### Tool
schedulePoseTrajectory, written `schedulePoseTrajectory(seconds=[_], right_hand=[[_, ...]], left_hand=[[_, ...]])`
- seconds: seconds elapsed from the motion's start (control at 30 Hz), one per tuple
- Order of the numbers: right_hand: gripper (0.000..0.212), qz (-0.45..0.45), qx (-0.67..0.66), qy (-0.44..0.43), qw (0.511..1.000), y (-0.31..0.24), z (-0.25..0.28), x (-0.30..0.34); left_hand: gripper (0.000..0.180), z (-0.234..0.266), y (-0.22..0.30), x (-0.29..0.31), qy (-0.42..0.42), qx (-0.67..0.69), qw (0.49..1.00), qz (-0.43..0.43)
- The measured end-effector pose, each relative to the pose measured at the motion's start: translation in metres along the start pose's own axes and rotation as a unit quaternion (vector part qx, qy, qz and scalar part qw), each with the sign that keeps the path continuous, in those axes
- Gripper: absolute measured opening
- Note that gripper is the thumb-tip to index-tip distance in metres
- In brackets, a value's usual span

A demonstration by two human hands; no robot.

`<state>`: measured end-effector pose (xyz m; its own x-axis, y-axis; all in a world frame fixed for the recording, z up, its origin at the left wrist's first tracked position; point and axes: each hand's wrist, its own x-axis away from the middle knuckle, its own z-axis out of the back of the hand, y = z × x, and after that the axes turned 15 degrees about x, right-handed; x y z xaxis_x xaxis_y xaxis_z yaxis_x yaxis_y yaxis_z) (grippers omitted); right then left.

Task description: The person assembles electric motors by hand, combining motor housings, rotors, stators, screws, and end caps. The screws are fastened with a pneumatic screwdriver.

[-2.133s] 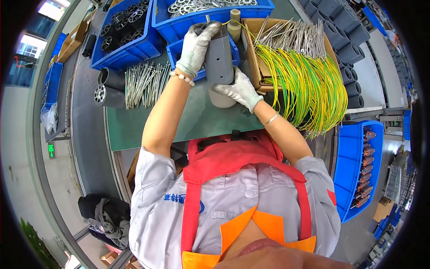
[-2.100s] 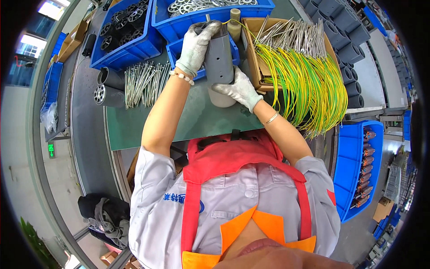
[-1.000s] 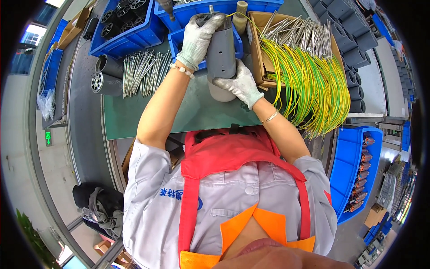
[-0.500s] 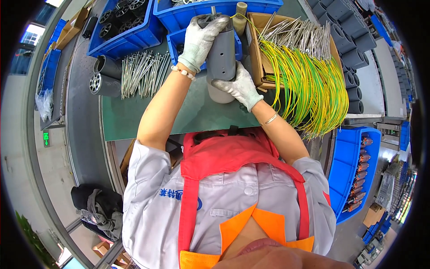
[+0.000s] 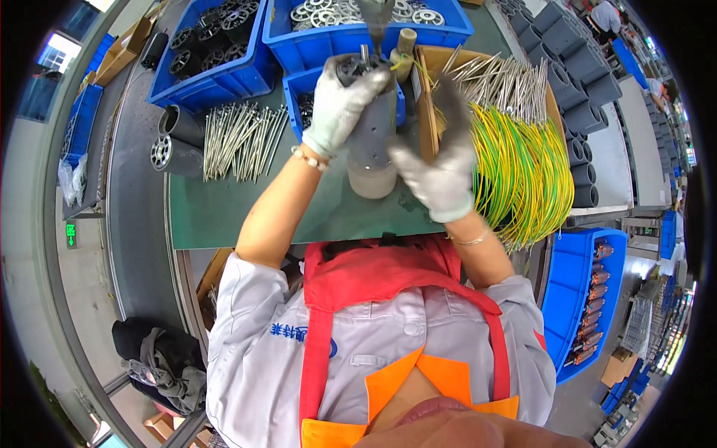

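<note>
A grey cylindrical housing (image 5: 371,138) with small holes in its side stands on a pale round base (image 5: 372,181) at the bench's middle. My left hand (image 5: 334,104), in a white work glove, is closed around its top, by a dark end piece with an upright metal shaft (image 5: 364,52). Beside the housing, my gloved right hand (image 5: 441,175) is apart from it, thumb spread away from the fingers. Those fingers are a dark smear, and I see nothing held. Over the shaft hangs a blurred dark tool (image 5: 377,22), its tip near the housing's top.
Blue bins hold black end pieces (image 5: 216,45) and silver discs (image 5: 321,16). Long metal rods (image 5: 243,142) lie left, near grey tubes (image 5: 175,153). At right, a cardboard box (image 5: 427,97) holds more rods, with yellow-green wires (image 5: 523,172) spilling over. Grey tubes (image 5: 567,45) are stacked beyond.
My right hand has let go of the housing and moved right. The housing sits slightly lower in the picture, my left hand still on its top. The hanging tool has come into view above.
</note>
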<state>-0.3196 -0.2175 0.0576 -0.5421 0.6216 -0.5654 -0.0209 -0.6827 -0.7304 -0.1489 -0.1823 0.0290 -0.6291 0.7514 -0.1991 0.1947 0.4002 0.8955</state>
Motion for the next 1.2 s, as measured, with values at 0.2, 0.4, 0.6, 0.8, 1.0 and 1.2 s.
schedulePoseTrajectory(seconds=[0.2,0.4,0.6,0.8,1.0,1.2], right_hand=[[0.082,0.128,0.018,0.052,0.99,-0.009,-0.011,-0.128],[0.038,-0.001,-0.134,-0.229,0.964,-0.025,-0.024,-0.143],[0.047,0.01,-0.22,-0.167,0.961,-0.08,0.012,-0.126],[0.026,0.083,-0.106,-0.17,0.976,-0.07,0.012,-0.112],[0.058,-0.273,-0.492,-0.305,0.769,-0.064,0.011,-0.106],[0.03,0.04,-0.175,-0.136,0.974,-0.074,0.003,-0.101]], left_hand=[[0.061,-0.003,-0.003,0.033,-0.024,-0.018,0.999,-0.045],[0.086,-0.003,0.006,0.076,-0.059,-0.127,0.987,-0.081],[0.096,0.001,-0.002,0.09,-0.095,-0.119,0.977,-0.149],[0.097,0.0,-0.003,0.088,-0.104,-0.098,0.978,-0.15],[0.097,-0.002,0.002,0.094,-0.101,-0.111,0.981,-0.121],[0.097,-0.001,0.004,0.094,-0.106,-0.137,0.977,-0.126]])
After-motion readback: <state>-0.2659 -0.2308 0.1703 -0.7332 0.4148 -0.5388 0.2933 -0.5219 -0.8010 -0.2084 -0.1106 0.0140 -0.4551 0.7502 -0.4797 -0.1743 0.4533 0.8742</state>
